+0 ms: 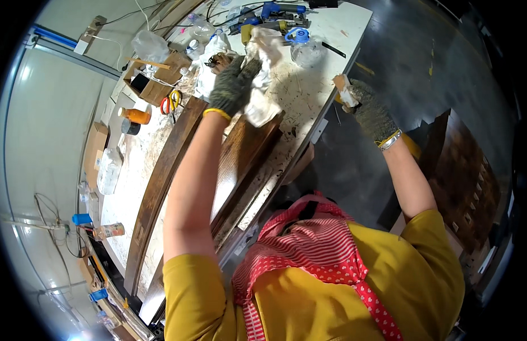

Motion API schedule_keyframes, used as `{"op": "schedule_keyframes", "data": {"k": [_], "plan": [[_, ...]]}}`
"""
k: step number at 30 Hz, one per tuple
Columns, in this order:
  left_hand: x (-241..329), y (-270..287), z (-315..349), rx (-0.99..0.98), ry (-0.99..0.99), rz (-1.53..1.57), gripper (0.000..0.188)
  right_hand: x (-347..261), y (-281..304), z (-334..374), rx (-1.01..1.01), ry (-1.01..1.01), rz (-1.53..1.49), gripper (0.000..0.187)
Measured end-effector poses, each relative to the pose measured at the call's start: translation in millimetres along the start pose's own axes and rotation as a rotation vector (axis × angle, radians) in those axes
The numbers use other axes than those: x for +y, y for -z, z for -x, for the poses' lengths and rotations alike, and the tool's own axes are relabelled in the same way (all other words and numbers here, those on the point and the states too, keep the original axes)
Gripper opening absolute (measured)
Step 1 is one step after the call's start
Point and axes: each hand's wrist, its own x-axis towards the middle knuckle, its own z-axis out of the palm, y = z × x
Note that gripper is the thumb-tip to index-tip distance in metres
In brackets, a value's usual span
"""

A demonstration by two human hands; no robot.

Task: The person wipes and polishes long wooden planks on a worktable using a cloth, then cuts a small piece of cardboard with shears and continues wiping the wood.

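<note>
My left hand (232, 88), in a dark grey-green knit glove with a yellow cuff, grips a crumpled white rag (263, 109). The rag hangs over the far end of a dark brown wooden board (240, 150) on the table. Out past the table's right edge, my right hand (372, 112), gloved the same way, is closed on a small folded brown and white piece (346, 92) whose kind I cannot make out. A second long, slightly curved wooden piece (161, 184) lies left of my left forearm.
On the stained white table (300, 105) stand a clear jug with a blue cap (306, 51), power tools (275, 17), scissors (171, 101), an orange bottle (135, 116) and a cardboard box (155, 85). A dark wooden panel with slots (459, 176) stands to my right.
</note>
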Motion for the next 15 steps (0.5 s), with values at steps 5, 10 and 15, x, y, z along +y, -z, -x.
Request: {"op": "schedule_keyframes", "data": {"k": [5,10,15], "plan": [[48.0,-8.8,19.1,-0.440,-0.013,-0.276,0.043,5.5,21.2,8.5,0.066,-0.006,-0.011,0.030],[43.6,-11.9,6.4,0.026,0.216,-0.002,0.034,24.5,8.7,7.2,-0.022,0.014,0.028,0.025],[64.9,13.5,44.2,-0.005,0.194,0.020,0.036,7.4,14.5,7.7,-0.064,-0.071,-0.148,0.027]]}}
